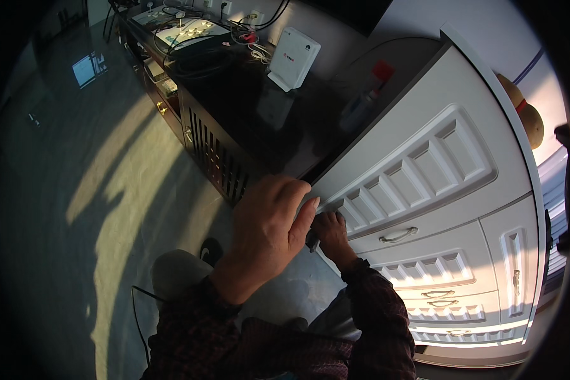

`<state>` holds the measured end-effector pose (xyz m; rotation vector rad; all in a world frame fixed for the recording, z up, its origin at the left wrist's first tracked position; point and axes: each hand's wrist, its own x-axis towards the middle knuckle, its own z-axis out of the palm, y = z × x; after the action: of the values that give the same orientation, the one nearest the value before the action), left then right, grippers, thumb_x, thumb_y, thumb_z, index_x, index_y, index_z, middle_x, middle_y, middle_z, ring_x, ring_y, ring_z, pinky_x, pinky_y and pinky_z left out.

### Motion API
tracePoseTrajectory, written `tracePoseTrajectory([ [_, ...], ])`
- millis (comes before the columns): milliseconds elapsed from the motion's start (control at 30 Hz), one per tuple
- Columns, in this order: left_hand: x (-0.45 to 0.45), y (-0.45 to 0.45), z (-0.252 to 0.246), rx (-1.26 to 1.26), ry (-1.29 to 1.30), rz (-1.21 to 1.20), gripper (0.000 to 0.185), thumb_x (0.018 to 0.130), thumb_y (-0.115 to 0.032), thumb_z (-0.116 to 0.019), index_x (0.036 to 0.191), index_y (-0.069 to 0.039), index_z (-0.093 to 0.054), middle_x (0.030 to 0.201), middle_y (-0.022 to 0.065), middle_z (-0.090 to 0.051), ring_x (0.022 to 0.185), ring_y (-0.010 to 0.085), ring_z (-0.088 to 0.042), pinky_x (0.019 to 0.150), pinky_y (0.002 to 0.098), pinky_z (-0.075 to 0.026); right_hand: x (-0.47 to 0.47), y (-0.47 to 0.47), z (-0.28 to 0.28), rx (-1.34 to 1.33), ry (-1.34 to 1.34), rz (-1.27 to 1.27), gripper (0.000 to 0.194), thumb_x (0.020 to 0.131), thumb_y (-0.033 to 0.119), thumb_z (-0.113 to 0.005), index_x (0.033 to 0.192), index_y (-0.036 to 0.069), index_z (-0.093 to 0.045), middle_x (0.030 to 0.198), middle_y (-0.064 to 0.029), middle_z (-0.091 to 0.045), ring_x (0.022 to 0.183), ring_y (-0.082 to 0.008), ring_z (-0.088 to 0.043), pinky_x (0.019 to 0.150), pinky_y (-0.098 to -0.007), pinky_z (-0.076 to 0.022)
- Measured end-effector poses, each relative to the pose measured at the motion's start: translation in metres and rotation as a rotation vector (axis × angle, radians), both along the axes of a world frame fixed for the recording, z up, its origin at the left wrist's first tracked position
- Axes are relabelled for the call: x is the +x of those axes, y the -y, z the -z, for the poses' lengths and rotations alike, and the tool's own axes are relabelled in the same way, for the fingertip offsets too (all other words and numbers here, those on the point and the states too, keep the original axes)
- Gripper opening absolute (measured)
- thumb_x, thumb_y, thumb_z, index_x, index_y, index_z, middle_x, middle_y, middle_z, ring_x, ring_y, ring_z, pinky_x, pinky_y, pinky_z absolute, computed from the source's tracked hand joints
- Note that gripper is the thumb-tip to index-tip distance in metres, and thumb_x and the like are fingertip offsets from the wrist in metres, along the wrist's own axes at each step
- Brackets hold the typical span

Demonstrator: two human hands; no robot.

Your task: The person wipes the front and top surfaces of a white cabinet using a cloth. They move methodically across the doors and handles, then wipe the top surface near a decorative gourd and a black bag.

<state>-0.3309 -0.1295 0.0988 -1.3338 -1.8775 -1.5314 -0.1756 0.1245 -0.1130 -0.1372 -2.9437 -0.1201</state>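
Observation:
My left hand [268,232] is raised in the middle of the view, back of the hand up. Its fingers curl over and the thumb points towards the white cabinet's near corner. Whether anything lies inside that palm is hidden. Lower and to the right, my right hand [332,231] grips a dark, soft-looking item [313,240], mostly covered by the fingers. That hand is close against the front edge of the white cabinet [403,128]. Beyond my left hand stands a dark, glossy low cabinet [247,118] with a slatted door.
On the low cabinet are a white Huawei router [294,59], a bottle with a red top [363,102], coiled black cables [202,64] and a white arcade-style controller [190,33]. A thin cable [134,313] trails over the floor at left. Metal handles [399,234] project from the white cabinet.

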Motion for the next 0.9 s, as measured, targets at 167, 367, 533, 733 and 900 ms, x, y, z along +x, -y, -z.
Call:
tracePoseTrajectory([
  [167, 0.003, -0.013, 0.0, 0.004, 0.006, 0.007, 0.019, 0.093, -0.008, -0.077, 0.108, 0.001, -0.068, 0.098, 0.0164, -0.071, 0.086, 0.0349, -0.071, 0.074, 0.0412, -0.057, -0.035, -0.009, 0.023, 0.19, -0.068, 0.031, 0.031, 0.085, 0.017, -0.067, 0.113, 0.006, -0.075, 0.122, -0.011, -0.066, 0.131, -0.0311, -0.05, 0.114, -0.046, -0.0377],
  [367, 0.003, -0.015, 0.0, -0.035, -0.001, 0.037, 0.02, 0.093, -0.008, -0.077, 0.108, 0.002, -0.068, 0.098, 0.0164, -0.07, 0.086, 0.0339, -0.071, 0.073, 0.0409, -0.058, 0.039, -0.028, 0.054, 0.388, 0.186, -0.047, 0.039, 0.085, 0.019, -0.064, 0.118, 0.0, -0.073, 0.129, -0.0157, -0.064, 0.137, -0.0335, -0.047, 0.122, -0.0441, -0.0308],
  [533, 0.0, -0.008, -0.002, -0.039, 0.009, 0.028, 0.02, 0.093, -0.008, -0.078, 0.108, 0.001, -0.068, 0.098, 0.0161, -0.07, 0.086, 0.0337, -0.071, 0.074, 0.0407, -0.058, 0.074, -0.029, 0.039, 0.174, 0.425, -0.052, 0.035, 0.083, 0.022, -0.065, 0.11, 0.003, -0.073, 0.118, -0.0129, -0.062, 0.127, -0.034, -0.052, 0.113, -0.0484, -0.039],
  [733, 0.004, -0.015, 0.002, -0.035, -0.004, 0.02, 0.02, 0.092, -0.008, -0.078, 0.108, 0.001, -0.069, 0.098, 0.0153, -0.07, 0.088, 0.0335, -0.07, 0.074, 0.041, -0.058, -0.001, -0.004, 0.05, -0.04, -0.022, -0.159, 0.025, 0.081, 0.022, -0.066, 0.1, 0.006, -0.071, 0.107, -0.0099, -0.06, 0.113, -0.031, -0.054, 0.104, -0.0453, -0.043],
  [900, 0.005, -0.02, 0.005, -0.095, -0.004, 0.021, 0.02, 0.093, -0.009, -0.077, 0.108, 0.001, -0.069, 0.097, 0.0155, -0.07, 0.086, 0.0336, -0.07, 0.073, 0.0413, -0.057, -0.036, -0.016, 0.079, -0.102, -0.057, -0.11, 0.021, 0.082, 0.016, -0.066, 0.096, 0.003, -0.075, 0.109, -0.0108, -0.061, 0.115, -0.0323, -0.054, 0.105, -0.0436, -0.0435],
])
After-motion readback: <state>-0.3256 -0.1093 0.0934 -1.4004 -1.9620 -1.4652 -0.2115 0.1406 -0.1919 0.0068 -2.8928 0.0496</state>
